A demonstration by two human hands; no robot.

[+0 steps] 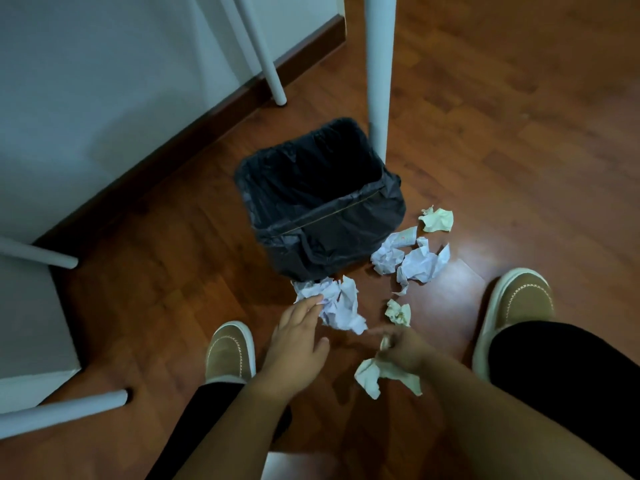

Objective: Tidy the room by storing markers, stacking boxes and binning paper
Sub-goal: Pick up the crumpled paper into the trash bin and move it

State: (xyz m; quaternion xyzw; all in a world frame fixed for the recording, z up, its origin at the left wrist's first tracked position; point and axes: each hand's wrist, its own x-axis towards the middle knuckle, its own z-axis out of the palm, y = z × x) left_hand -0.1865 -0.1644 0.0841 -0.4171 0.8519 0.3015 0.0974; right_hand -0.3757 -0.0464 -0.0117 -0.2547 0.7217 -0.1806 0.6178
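Note:
A small bin lined with a black bag stands on the wooden floor, its inside dark. Several crumpled papers lie in front of it. My left hand is spread over a big white crumpled paper, fingertips touching its left edge. My right hand is shut on a cream crumpled paper that hangs below the fist. A small cream ball lies just above that hand. Two white crumpled papers and another cream one lie to the right of the bin.
A white table leg stands right behind the bin, another near the wall. White chair legs jut in at the left. My two tan shoes flank the hands.

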